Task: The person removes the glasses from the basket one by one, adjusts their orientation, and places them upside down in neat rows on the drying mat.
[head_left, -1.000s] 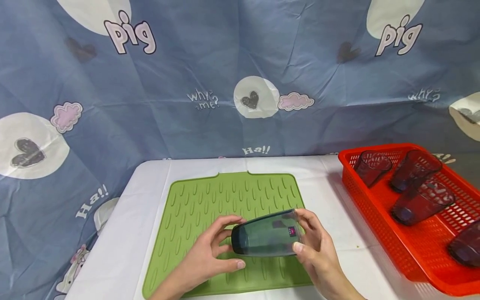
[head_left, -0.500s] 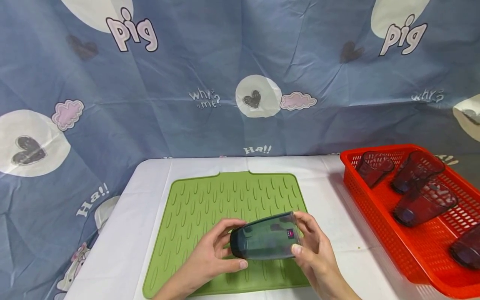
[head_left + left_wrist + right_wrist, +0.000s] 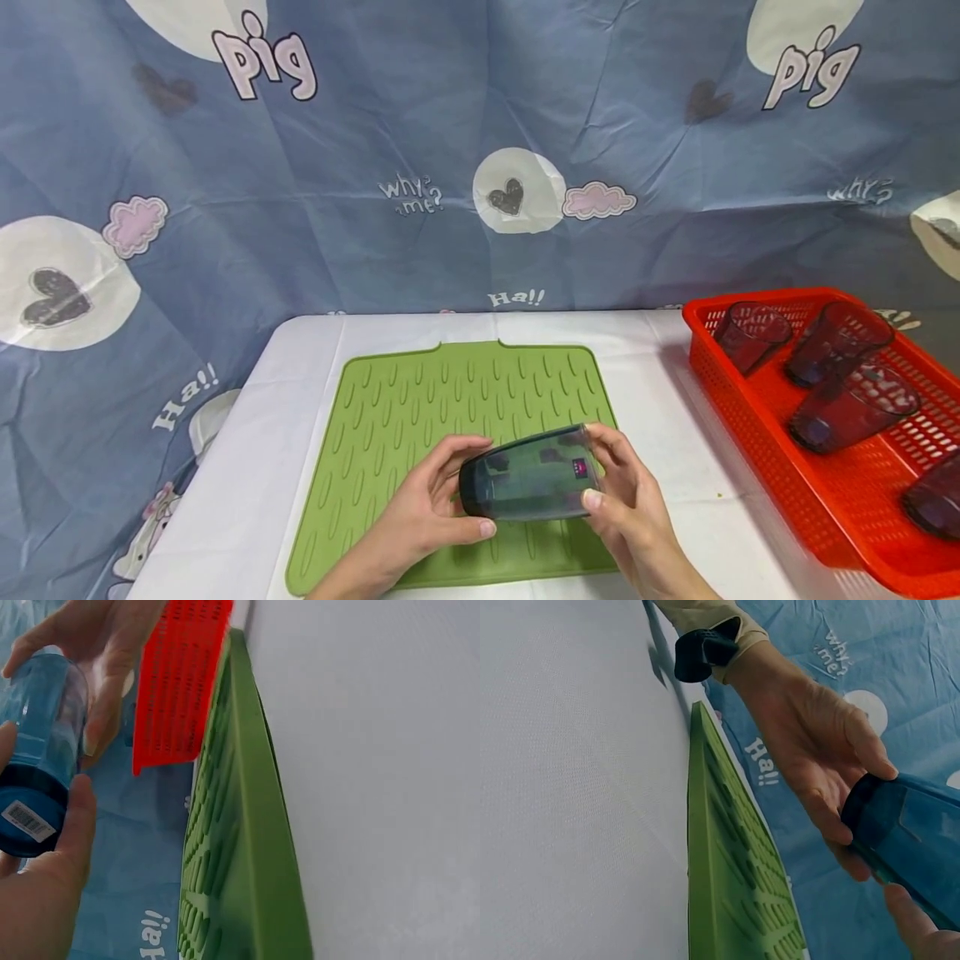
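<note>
A bluish see-through drinking glass (image 3: pixel 525 475) lies sideways between my hands, above the front part of the green ridged mat (image 3: pixel 420 400). My left hand (image 3: pixel 427 508) grips its thick dark base, thumb in front and fingers behind. At the rim end, my right hand (image 3: pixel 630 500) holds the glass between thumb and fingers, beside a small dark label with pink on it. In the left wrist view a barcode sticker (image 3: pixel 28 820) shows on the underside of the glass. The right wrist view has the left hand (image 3: pixel 817 742) curled about the base.
To the right stands a red perforated basket (image 3: pixel 750 433) with several tinted glasses (image 3: pixel 855 404) lying tilted inside. A white cloth (image 3: pixel 652 367) covers the table under the mat. Behind hangs a blue printed curtain (image 3: pixel 337 167).
The glass has tilted slightly and shifted a little to the left and down in the head view. Left fingers have drawn closer around the base. Both hands keep their hold.
</note>
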Available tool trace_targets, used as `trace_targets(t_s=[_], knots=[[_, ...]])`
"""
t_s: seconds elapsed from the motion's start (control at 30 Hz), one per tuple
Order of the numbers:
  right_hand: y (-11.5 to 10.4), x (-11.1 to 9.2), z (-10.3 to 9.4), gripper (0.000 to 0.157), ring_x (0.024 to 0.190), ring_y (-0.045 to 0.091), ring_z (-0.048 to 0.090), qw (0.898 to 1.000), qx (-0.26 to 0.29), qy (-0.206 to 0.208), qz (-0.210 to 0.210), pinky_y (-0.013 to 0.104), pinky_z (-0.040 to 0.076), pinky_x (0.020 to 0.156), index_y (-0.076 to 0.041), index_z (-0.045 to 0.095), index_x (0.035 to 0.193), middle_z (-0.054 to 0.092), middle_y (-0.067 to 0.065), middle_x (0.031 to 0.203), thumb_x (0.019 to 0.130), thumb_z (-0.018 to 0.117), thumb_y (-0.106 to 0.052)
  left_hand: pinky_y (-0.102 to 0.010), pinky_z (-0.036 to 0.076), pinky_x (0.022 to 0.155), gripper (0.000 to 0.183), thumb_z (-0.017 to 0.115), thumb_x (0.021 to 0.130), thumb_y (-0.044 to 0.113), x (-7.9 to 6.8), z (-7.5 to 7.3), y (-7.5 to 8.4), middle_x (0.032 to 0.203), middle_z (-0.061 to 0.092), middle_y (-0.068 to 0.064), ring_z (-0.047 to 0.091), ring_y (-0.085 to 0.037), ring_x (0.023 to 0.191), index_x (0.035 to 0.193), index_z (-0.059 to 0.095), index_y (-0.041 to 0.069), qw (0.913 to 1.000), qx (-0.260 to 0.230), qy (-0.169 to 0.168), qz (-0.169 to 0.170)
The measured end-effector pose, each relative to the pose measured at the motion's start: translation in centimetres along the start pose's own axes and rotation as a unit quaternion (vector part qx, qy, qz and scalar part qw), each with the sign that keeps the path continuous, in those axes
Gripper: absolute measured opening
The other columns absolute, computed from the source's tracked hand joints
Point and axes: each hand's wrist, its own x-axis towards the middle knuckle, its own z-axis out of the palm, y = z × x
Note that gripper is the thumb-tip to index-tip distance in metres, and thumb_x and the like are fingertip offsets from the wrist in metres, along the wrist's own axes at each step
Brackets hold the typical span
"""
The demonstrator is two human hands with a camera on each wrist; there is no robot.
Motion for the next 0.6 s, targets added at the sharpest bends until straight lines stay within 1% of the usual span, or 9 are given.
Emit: trace_targets(t_s=[0.13,0.23,0.43,0.5,0.6], knots=[[0.05,-0.11,-0.10,0.051,0.115,0.026,0.046,1.000,-0.015,0.009,0.013,0.039,0.053,0.085,-0.014,0.041,0.137,0.038,0.010,0.144,0.089,0.055,-0.002,-0.038,0.050,0.098,0.077,0.077,0.077,-0.007,0.04,-0.04,-0.01,0.146,0.041,-0.017,0.046,-0.030,0.129,0.143,0.038,-0.001,0.9996,-0.020,0.001,-0.020],[-0.07,-0.16,0.05,0.051,0.116,0.026,0.045,1.000,-0.020,0.009,0.018,0.038,0.052,0.085,-0.014,0.041,0.137,0.037,0.009,0.145,0.090,0.056,-0.003,-0.039,0.050,0.097,0.074,0.077,0.077,-0.008,0.06,-0.05,0.01,0.144,0.043,-0.018,0.048,-0.030,0.128,0.141,0.042,0.001,0.9991,-0.030,0.006,-0.029],[-0.16,-0.02,0.34,0.052,0.123,0.025,0.050,0.999,0.014,-0.034,-0.008,0.047,0.052,0.093,-0.011,0.038,0.139,0.043,0.009,0.143,0.091,0.051,0.003,-0.041,0.050,0.096,0.071,0.079,0.074,-0.009,0.09,-0.04,0.12,0.141,0.045,-0.020,0.049,-0.032,0.125,0.137,0.047,0.002,0.9993,-0.029,0.013,-0.019],[-0.16,0.02,0.39,0.052,0.124,0.025,0.051,0.999,0.022,-0.038,-0.010,0.048,0.051,0.094,-0.011,0.038,0.139,0.045,0.009,0.141,0.091,0.050,0.004,-0.040,0.051,0.096,0.072,0.080,0.073,-0.009,0.09,-0.02,0.15,0.141,0.045,-0.020,0.049,-0.032,0.125,0.136,0.048,0.002,0.9992,-0.028,0.017,-0.021],[-0.20,0.02,0.32,0.051,0.121,0.024,0.052,0.999,0.013,-0.039,-0.008,0.046,0.052,0.093,-0.010,0.038,0.139,0.043,0.011,0.142,0.091,0.051,0.003,-0.040,0.050,0.097,0.072,0.080,0.072,-0.010,0.07,0.01,0.15,0.141,0.046,-0.019,0.048,-0.031,0.127,0.136,0.048,0.002,0.9988,-0.031,0.026,-0.026]])
